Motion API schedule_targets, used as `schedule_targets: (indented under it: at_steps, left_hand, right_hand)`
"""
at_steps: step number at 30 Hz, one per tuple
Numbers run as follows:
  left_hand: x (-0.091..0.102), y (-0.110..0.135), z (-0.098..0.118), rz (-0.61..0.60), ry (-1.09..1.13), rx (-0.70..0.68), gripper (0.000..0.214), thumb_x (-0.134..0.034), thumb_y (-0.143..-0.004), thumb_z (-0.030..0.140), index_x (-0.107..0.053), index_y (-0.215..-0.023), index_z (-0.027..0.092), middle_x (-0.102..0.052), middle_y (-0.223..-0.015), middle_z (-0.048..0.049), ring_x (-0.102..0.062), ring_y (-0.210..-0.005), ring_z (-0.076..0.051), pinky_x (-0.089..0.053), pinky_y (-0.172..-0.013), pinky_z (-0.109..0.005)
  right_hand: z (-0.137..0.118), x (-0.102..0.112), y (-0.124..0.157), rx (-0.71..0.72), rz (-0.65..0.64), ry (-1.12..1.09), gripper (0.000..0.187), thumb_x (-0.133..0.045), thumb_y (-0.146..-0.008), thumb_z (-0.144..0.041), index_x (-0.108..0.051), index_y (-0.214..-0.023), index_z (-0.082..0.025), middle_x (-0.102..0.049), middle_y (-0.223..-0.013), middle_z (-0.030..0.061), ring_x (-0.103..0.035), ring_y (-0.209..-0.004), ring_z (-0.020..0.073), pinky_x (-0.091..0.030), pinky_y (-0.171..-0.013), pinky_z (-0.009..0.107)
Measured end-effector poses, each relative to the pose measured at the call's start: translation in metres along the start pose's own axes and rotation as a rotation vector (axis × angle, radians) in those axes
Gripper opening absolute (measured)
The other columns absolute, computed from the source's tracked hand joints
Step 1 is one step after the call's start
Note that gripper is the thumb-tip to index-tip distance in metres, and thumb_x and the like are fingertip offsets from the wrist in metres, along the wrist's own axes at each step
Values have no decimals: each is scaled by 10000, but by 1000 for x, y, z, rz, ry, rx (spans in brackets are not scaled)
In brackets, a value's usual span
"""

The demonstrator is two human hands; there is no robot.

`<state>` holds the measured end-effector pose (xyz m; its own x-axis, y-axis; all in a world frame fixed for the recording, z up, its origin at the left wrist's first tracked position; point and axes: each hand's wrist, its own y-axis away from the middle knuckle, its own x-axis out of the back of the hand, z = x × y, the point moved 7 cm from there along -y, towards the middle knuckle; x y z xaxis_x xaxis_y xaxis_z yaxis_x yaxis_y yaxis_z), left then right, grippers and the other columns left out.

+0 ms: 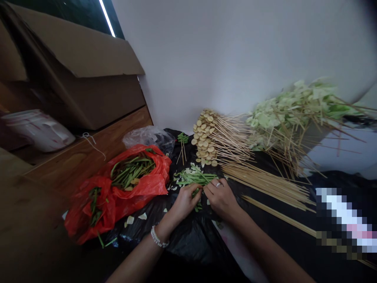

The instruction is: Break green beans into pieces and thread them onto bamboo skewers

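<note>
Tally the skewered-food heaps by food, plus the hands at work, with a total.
Heap of pale round slices on wooden skewers: 1
Heap of pale green leaves on wooden skewers: 1
Small cluster of green stalks on wooden skewers: 1
Bare hands, left hand and right hand: 2
Total: 5

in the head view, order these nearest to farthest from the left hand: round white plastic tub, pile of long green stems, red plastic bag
1. Pile of long green stems: just beyond the left hand
2. Red plastic bag: to its left
3. Round white plastic tub: far left
</note>
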<state>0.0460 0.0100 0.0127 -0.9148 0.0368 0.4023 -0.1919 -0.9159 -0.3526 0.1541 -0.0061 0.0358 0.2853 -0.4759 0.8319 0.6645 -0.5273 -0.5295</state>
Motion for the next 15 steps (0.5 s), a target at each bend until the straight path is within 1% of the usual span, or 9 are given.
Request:
schedule_targets:
  at_steps: [3, 7, 11, 13, 15]
  left_hand:
    - [1, 0, -3, 1, -60, 5, 146, -566, -768, 117, -685, -788, 198, -619, -696, -24, -544, -666, -156, -389, -662, -233]
    - [6, -1, -10, 42, -28, 94, 120, -550, -743, 127, -665, -738, 160, -602, -656, -4, -523, -638, -138, -377, -637, -224]
    - [6, -4, -15, 38, 157, 194, 84, -562, -730, 168, -629, -691, 136, -582, -652, 2, -499, -639, -118, -375, -612, -205]
    - [3, -3, -20, 31, 292, 269, 88, -578, -729, 203, -608, -685, 133, -531, -589, 21, -442, -551, -86, -342, -537, -187]
    - [-1, 0, -27, 26, 458, 373, 119, -600, -726, 251, -588, -699, 136, -435, -493, 57, -334, -441, -55, -255, -440, -173]
  right_hand:
    - [-6, 1, 0, 21, 36, -5, 169, -481, -867, -114, -636, -805, -138, -573, -716, 62, -444, -764, 209, -276, -694, 360]
    - [-11, 5, -1, 30, 94, -21, 199, -458, -888, -124, -636, -801, -140, -561, -703, 56, -440, -758, 200, -283, -697, 353]
    - [-11, 9, 1, 18, 139, -28, 232, -419, -917, -131, -645, -865, -146, -572, -710, 50, -458, -772, 191, -287, -687, 348]
    - [-11, 10, 2, 15, 156, -42, 237, -410, -924, -132, -646, -913, -145, -588, -724, 51, -474, -784, 189, -292, -688, 349]
    - [-11, 11, 3, 13, 170, -56, 236, -411, -929, -136, -645, -958, -144, -604, -732, 47, -492, -786, 183, -299, -691, 348]
